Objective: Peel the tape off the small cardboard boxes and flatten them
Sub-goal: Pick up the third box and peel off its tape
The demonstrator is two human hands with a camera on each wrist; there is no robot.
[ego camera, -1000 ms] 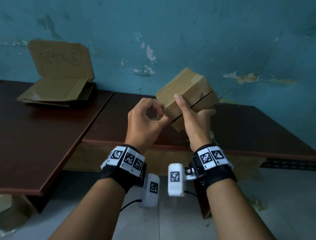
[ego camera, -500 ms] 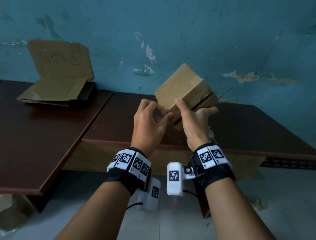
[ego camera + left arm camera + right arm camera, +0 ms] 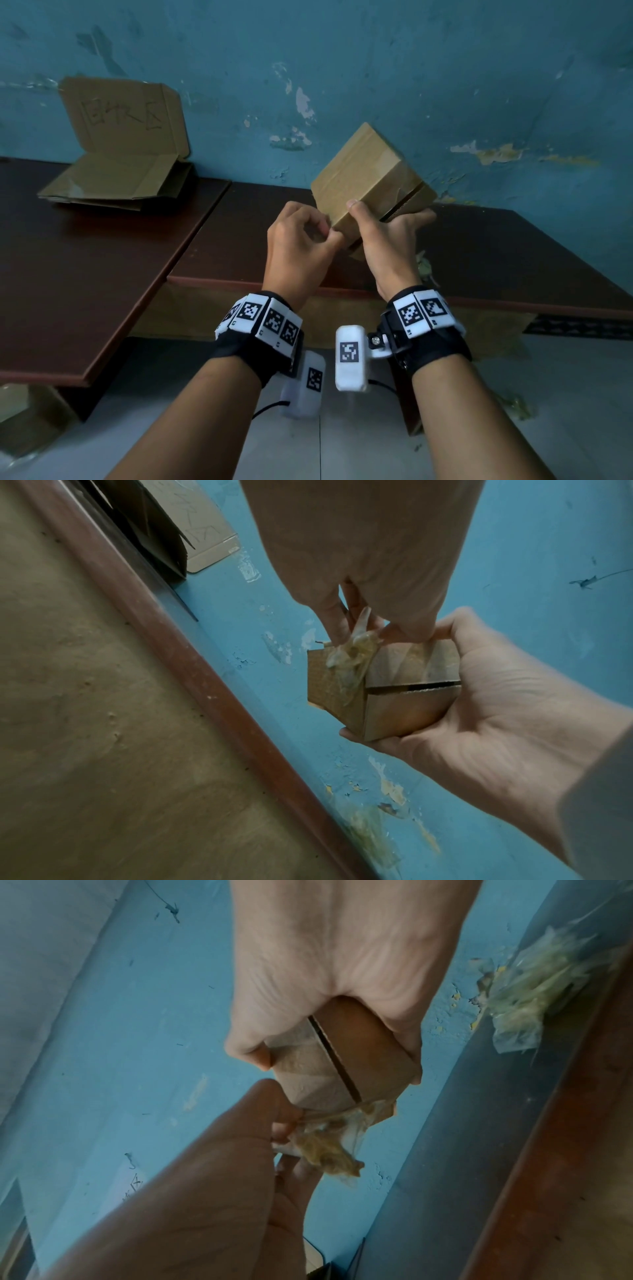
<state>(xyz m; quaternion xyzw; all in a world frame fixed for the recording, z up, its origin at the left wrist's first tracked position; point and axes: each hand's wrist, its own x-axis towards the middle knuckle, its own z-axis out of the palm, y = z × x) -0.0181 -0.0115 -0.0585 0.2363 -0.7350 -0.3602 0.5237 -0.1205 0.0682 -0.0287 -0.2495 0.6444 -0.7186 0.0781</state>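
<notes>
Two dark benches (image 3: 102, 260) against a peeling blue wall (image 3: 411, 68). Pale floor (image 3: 565, 411) below. Black wrist straps (image 3: 260, 349) with white marker tags (image 3: 349, 353).

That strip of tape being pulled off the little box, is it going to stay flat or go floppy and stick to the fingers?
Probably floppy: the peeled tape is already crumpled into a wrinkled wad where the left hand pinches it. It likely clings, since it bunches against itself and the fingers. It looks very light, so the right hand mainly has to steady the cardboard box.
</notes>
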